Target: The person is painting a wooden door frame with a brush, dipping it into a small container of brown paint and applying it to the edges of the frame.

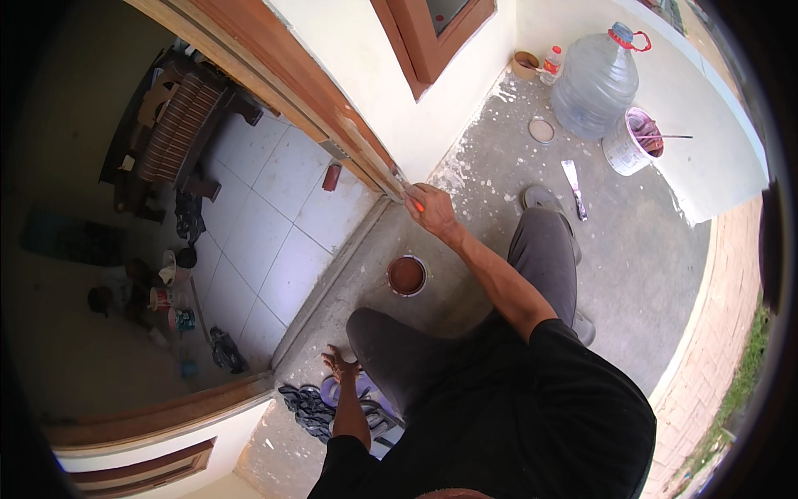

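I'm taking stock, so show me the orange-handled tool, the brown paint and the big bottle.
Orange-handled tool (417,205), head view: its handle.
Brown paint (406,275), head view: its top surface.
Big bottle (593,90), head view: its body.

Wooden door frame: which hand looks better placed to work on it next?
Probably the right: the right hand grips an orange-handled tool up at the door frame, while the left hand is low, near the black plastic.

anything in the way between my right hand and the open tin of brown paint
Nothing visible: from the right hand, which grips an orange-handled tool, only concrete floor shows on the way to the tin. The left knee lies beyond it.
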A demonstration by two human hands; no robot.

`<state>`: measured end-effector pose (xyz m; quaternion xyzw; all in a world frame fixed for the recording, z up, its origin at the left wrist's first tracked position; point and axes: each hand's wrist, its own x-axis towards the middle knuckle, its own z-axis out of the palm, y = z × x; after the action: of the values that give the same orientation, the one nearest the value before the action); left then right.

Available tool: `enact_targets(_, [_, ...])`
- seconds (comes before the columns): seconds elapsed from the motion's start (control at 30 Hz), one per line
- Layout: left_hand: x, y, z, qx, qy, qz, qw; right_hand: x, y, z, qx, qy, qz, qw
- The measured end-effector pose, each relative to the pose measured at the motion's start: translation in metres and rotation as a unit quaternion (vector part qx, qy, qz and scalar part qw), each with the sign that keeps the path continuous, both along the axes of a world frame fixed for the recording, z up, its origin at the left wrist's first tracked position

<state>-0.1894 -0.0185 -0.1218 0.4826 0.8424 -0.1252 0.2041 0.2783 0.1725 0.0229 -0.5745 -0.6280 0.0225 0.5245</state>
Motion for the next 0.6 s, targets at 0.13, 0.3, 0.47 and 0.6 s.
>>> enact_targets(0.13, [-0.004,-0.001,-0.001,0.01,-0.011,-0.005,1.0,0.0,-0.001,-0.004,-0.016,-0.002,0.001,1.0])
enact_targets(0.3, [0.002,0.0,0.0,0.005,-0.012,-0.003,1.0,0.003,-0.001,-0.011,-0.037,-0.01,0.0,0.999])
enact_targets(0.47, [-0.001,-0.001,0.0,0.008,-0.011,-0.001,1.0,0.003,-0.004,-0.017,-0.053,-0.008,0.011,0.998])
enact_targets(0.6, [0.0,0.0,0.0,0.006,-0.01,-0.005,1.0,0.006,-0.007,-0.02,-0.074,-0.03,0.014,0.997])
